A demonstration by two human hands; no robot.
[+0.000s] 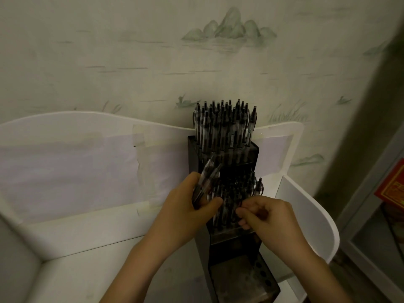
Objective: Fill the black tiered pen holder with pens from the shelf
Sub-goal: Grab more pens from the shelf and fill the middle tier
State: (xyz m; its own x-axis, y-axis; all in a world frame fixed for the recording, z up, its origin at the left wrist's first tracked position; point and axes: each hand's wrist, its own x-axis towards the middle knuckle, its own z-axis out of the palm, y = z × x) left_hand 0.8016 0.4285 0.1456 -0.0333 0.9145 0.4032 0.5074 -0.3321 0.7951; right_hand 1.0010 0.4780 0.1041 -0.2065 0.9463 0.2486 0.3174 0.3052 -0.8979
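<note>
We find the black tiered pen holder (223, 149) standing upright on the white shelf (87, 248), against its raised back panel and near its right-hand side wall. The holder has three tiers stepping down toward the viewer.

The top tier, at the back, is densely packed with upright pens (225, 123), clicker ends up, rising above the shelf's back panel. The middle tier also holds a group of upright pens (240, 193), partly hidden by both hands. The bottom tier (244, 278), nearest the viewer, shows a bare top with a row of round holes along its right edge; we see no pens standing in it.

The left hand (192, 206) is curled around a bundle of pens (207, 178), fingers and thumb wrapped about the lower barrels, with the upper ends tilted up and to the right over the holder's left side. The right hand (264, 215) is over the middle tier with fingers bent and fingertips drawn together among the pens; we cannot tell whether it pinches one, as the frame is dim and blurred there.

Taped paper sheets (65, 167) cover the shelf's back panel.
</note>
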